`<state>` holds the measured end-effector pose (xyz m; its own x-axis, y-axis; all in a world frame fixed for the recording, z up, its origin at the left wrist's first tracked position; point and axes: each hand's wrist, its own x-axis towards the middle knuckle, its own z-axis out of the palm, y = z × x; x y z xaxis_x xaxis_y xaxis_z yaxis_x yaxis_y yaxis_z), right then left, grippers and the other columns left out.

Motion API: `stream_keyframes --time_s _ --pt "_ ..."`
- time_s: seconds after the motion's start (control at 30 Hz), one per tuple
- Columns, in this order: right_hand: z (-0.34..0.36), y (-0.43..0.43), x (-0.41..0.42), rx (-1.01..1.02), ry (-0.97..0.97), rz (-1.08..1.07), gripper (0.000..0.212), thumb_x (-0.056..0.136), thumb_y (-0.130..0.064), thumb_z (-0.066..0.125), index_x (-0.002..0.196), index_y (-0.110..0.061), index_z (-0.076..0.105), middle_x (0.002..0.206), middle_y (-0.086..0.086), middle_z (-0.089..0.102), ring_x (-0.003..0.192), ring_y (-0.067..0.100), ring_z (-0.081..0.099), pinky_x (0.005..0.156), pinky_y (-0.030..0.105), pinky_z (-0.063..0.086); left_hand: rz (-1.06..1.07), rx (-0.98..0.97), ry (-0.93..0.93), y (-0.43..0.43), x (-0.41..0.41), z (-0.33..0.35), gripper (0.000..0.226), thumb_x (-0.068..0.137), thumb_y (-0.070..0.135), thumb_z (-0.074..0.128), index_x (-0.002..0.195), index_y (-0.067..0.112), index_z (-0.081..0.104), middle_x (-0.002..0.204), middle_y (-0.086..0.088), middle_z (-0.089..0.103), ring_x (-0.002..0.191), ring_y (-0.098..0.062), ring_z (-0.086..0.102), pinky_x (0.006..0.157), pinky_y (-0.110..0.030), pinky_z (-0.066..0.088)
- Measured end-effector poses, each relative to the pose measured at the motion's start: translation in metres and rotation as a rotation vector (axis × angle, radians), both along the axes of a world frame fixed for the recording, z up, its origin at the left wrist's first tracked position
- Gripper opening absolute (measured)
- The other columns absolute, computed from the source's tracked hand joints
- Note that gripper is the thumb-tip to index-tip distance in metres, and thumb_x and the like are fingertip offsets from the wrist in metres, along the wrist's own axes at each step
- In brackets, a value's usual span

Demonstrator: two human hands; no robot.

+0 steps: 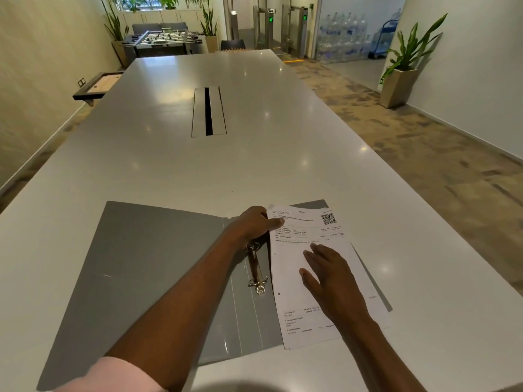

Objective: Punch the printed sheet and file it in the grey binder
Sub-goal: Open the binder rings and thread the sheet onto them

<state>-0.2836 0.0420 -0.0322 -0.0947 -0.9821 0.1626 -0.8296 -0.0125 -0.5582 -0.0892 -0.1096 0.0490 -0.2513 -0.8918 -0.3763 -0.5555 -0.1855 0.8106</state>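
Note:
The grey binder (147,267) lies open flat on the white table (226,165), its metal ring mechanism (256,271) along the spine. The printed sheet (291,306), with a QR code at its top right and punched holes along its left edge, lies on the binder's right cover beside the rings. My left hand (256,223) rests at the sheet's top left corner, thumb on the paper, above the upper ring. My right hand (329,275) lies flat, fingers spread, on the middle of the sheet. No punch is in view.
A cable slot (209,111) is set into the table's middle. Beyond the far end stand a foosball table (162,41), potted plants (402,77) and stacked water bottles (348,38). Carpeted floor runs along the right side.

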Motion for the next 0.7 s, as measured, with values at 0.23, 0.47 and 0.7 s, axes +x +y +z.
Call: stream_keyframes --time_s 0.23,0.47,0.7 --pt "0.006 0.002 0.001 0.002 0.006 -0.008 0.053 0.096 -0.051 0.059 0.144 -0.029 0.057 0.156 -0.007 0.048 0.145 0.016 0.041 0.118 0.041 0.039 0.347 0.109 0.255 -0.003 0.007 -0.003 0.049 0.083 0.006 0.084 0.124 0.004 0.057 0.118 -0.023 0.070 0.105 -0.039 0.074 0.094 -0.054 0.062" --pt "0.009 0.003 0.001 -0.010 0.019 -0.007 0.051 0.096 -0.049 0.061 0.143 -0.027 0.059 0.154 -0.006 0.051 0.143 0.017 0.045 0.117 0.041 0.040 0.451 0.150 0.372 0.005 0.008 0.001 0.048 0.081 -0.010 0.080 0.121 -0.003 0.055 0.110 -0.025 0.071 0.094 -0.037 0.077 0.081 -0.047 0.066" --pt "0.013 0.005 0.002 -0.011 0.022 -0.003 0.050 0.097 -0.049 0.060 0.142 -0.027 0.059 0.154 -0.008 0.051 0.143 0.015 0.045 0.116 0.038 0.039 0.277 0.119 0.222 0.013 0.009 0.001 0.014 0.088 -0.012 0.072 0.096 -0.022 0.067 0.095 -0.024 0.079 0.074 -0.038 0.079 0.081 -0.051 0.064"
